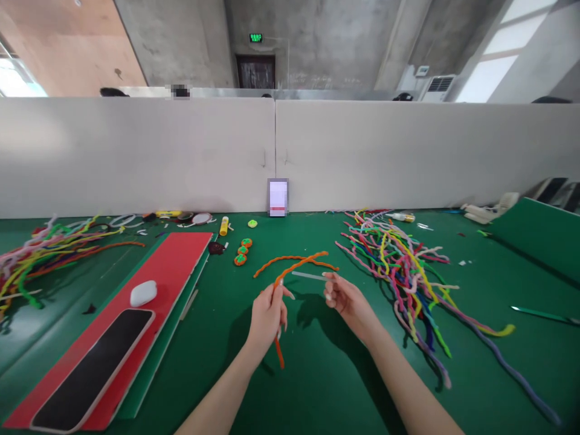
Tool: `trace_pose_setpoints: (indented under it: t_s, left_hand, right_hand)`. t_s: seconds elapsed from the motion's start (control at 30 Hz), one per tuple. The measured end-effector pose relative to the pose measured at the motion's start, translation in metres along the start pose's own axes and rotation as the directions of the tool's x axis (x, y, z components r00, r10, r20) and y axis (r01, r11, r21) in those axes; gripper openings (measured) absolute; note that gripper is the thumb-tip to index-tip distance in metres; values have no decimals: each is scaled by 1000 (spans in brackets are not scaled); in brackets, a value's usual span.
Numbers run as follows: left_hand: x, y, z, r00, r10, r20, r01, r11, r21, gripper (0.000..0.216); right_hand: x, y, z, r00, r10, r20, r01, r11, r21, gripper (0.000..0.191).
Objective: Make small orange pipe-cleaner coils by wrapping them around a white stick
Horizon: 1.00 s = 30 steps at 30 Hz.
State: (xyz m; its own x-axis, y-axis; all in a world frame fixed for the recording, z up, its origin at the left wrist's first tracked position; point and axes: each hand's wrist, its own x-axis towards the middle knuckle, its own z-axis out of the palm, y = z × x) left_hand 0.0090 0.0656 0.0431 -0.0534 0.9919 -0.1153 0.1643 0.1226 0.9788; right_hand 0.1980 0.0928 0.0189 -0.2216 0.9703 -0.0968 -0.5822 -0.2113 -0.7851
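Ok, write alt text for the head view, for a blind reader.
The left hand grips twisted orange pipe cleaners over a green table; the right hand pinches a thin pale stick. Multicoloured pipe cleaners lie piled at right.

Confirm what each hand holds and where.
The left hand pinches the orange pipe cleaners partway along; the right hand pinches the pale stick at one end.

Both forearms enter from bottom of frame, angling toward centre. Left hand (267, 314) upright at centre, fingers curled, thumb and forefinger pinched. Right hand (347, 299) just right of centre, fingertips apparently pinched, partly hidden.
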Motion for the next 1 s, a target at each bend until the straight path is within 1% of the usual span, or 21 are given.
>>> trace_pose_setpoints:
  t_s: [0.07, 0.13, 0.23, 0.3, 0.33, 0.4, 0.47, 0.5, 0.53, 0.57, 0.6, 0.67, 0.77, 0.83, 0.87, 0.93, 1.0]
  left_hand:
    - [-5, -5, 8, 998, 34, 45, -39, 992, 122, 38]
    - [-9, -9, 14, 989, 76, 128, -111, 951, 290, 37]
    - [-14, -11, 19, 965, 112, 238, -226, 816, 532, 37]
    - [-17, -9, 21, 940, 129, 315, -308, 719, 623, 38]
    - [-19, -9, 22, 919, 142, 367, -361, 674, 644, 38]
    - [-23, -7, 24, 854, 175, 490, -490, 587, 645, 38]
    - [-28, -5, 26, 771, 190, 607, -602, 526, 601, 38]
    - [-31, -5, 27, 738, 186, 648, -636, 511, 578, 39]
    - [-32, -4, 28, 717, 177, 674, -654, 507, 562, 40]
    - [-34, -4, 29, 709, 165, 686, -656, 511, 555, 41]
    - [-35, -3, 29, 711, 153, 686, -648, 520, 556, 42]
    - [-35, -3, 30, 729, 130, 672, -613, 562, 555, 44]
    - [-33, -2, 30, 764, 91, 639, -516, 682, 519, 47]
    - [-33, -1, 30, 773, 59, 632, -453, 748, 485, 50]
    - [-34, 0, 29, 770, 47, 636, -438, 764, 474, 50]
    - [-36, 2, 29, 749, 30, 662, -438, 773, 460, 50]
    - [-38, 3, 29, 730, 26, 683, -449, 772, 451, 48]
  right_hand:
    - [-3, 3, 9, 999, -7, 34, 8, 999, -48, 28]
    - [-3, 4, 15, 1000, -6, 21, 7, 999, -50, 31]
    - [1, 4, 15, 998, -14, -66, 10, 998, -59, 41]
    - [4, 5, 10, 988, -32, -148, 22, 997, -68, 46]
    - [6, 6, 7, 981, -60, -183, 47, 996, -73, 45]
    - [8, 6, 2, 980, -82, -183, 68, 995, -79, 41]
    - [7, 6, 1, 987, -68, -146, 58, 996, -70, 36]
    - [6, 5, 2, 991, -51, -121, 43, 997, -63, 35]
    - [5, 5, 3, 995, -34, -96, 28, 998, -60, 35]
    - [3, 4, 5, 997, -20, -71, 16, 998, -59, 36]
    - [2, 3, 7, 999, -10, -49, 7, 998, -64, 38]
    - [1, 1, 10, 1000, -5, -27, 3, 997, -73, 43]
    - [1, -1, 11, 999, 10, -36, -13, 997, -72, 53]
    - [0, -1, 10, 999, 26, -42, -30, 996, -86, 55]
    - [0, -1, 10, 999, 30, -36, -34, 994, -108, 54]
    - [-1, 0, 9, 1000, 26, -10, -27, 982, -185, 50]
    - [-2, 2, 9, 1000, -1, 15, 6, 960, -279, 45]
